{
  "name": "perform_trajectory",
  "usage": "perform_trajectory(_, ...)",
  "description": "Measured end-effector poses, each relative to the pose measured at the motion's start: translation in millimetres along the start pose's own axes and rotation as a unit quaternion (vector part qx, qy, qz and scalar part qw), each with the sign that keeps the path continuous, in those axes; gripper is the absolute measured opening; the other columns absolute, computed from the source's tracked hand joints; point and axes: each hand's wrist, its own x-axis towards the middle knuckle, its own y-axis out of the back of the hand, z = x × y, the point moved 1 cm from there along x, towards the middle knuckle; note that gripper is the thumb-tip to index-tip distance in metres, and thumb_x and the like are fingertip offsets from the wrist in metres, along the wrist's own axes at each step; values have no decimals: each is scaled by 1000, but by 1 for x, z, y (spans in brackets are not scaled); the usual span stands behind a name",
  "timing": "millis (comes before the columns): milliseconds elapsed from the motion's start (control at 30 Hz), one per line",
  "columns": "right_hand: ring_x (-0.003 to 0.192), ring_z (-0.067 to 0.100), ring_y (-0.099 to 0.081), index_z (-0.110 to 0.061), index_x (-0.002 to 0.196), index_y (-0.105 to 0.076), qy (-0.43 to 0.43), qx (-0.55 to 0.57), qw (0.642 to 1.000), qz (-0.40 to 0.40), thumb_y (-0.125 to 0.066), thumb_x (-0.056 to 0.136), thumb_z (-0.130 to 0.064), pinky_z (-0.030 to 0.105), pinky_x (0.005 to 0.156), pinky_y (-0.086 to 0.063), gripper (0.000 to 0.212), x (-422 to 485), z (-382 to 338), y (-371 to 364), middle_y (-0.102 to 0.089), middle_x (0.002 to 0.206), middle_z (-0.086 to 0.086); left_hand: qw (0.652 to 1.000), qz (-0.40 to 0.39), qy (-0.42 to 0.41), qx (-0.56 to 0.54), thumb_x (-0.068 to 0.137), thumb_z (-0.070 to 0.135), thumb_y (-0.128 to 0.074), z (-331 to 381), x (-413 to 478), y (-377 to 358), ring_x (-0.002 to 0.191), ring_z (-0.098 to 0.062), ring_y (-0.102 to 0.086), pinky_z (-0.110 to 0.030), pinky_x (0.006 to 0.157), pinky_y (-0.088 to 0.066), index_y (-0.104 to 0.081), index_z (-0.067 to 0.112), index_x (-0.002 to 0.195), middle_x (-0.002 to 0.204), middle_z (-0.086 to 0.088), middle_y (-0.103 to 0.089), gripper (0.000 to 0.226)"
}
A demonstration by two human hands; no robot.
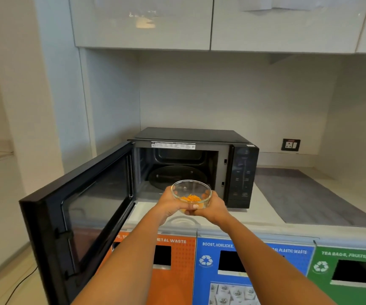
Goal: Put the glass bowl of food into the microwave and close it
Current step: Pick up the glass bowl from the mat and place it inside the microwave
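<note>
Small clear glass bowl of orange shredded food [191, 194] at frame centre, cupped from both sides by left hand [169, 204] and right hand [213, 206], fingers wrapped beneath for steadiness; level before black microwave [241, 172], door [76, 214] swung wide at left.

I see the clear glass bowl [191, 192], upright, with orange shredded food [190, 197] at its bottom, just before the black microwave [196, 166], whose door [78, 219] stands wide open leftward.
</note>
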Motion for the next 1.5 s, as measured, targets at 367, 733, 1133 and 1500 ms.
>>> perform_trajectory(367,116,23,-50,-15,128,-37,16,13,999,-27,-87,54,-30,31,93,-44,91,58,6,-35,-51,129,9,999,27,32,19,53,13,-90,-25,45,30,117,-23,-54,-42,104,-45,-47,11,129,125,-9,-59,87)
perform_trajectory(733,115,22,-52,-15,126,-39,5,30,999,-22,-89,51,-27,32,94,-46,91,142,27,-62,-55,126,8,999,9,25,37,57,8,-88,-45,121,44,113,-29,-59,-48,100,-48,-55,10,124,118,-14,-65,74)
perform_trajectory(1133,91,6,-49,-17,122,-43,39,50,998,-5,-91,46,-29,9,65,-39,91,236,53,-81,-52,100,-8,997,36,5,68,56,16,-89,-68,207,50,116,-23,-55,-41,103,-46,-49,13,127,122,-7,-60,81)
perform_trajectory(1500,81,-1,-59,-30,93,-61,63,65,995,-45,-91,47,-21,3,60,-43,56,311,70,-88,-64,89,-12,999,6,-22,46,62,12,-85,-86,279,60,109,-18,-62,-30,97,-48,-60,13,118,112,-5,-69,61)
